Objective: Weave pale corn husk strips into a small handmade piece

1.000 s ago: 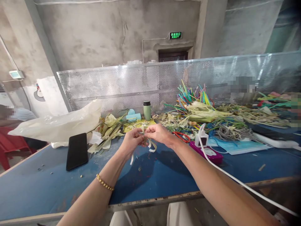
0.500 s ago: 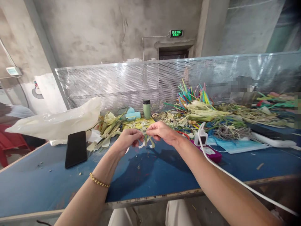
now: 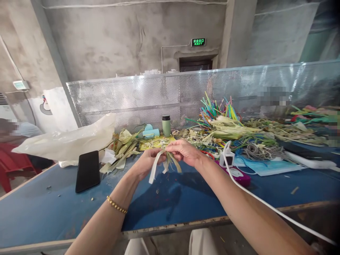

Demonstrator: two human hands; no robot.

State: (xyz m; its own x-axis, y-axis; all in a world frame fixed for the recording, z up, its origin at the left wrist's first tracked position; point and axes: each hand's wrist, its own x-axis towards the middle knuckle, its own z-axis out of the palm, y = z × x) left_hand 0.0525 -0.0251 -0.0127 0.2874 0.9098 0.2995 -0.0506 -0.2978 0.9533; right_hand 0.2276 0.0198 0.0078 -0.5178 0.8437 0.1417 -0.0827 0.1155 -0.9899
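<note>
Both my hands meet above the blue table point(image 3: 172, 205), pinching a small bundle of pale husk strips point(image 3: 164, 163). My left hand point(image 3: 146, 161), with a gold bead bracelet on its wrist, is closed on the strips from the left, and one long pale strip hangs down below it. My right hand point(image 3: 183, 151) is closed on the same bundle from the right. Loose ends of the strips dangle between the hands. A heap of corn husks point(image 3: 123, 148) lies just behind my left hand.
A black phone point(image 3: 87, 170) lies at the left, next to a big plastic bag point(image 3: 69, 140). A green flask point(image 3: 166, 125) stands by the perforated metal screen. Right: coloured strips point(image 3: 217, 109), husk piles, red scissors, a white charger point(image 3: 228, 156) with its cable, a magenta device. A person sits far left.
The strips have been pulled out longer: one pale strip now hangs down well below my left hand. Both hands stay together at about the same place.
</note>
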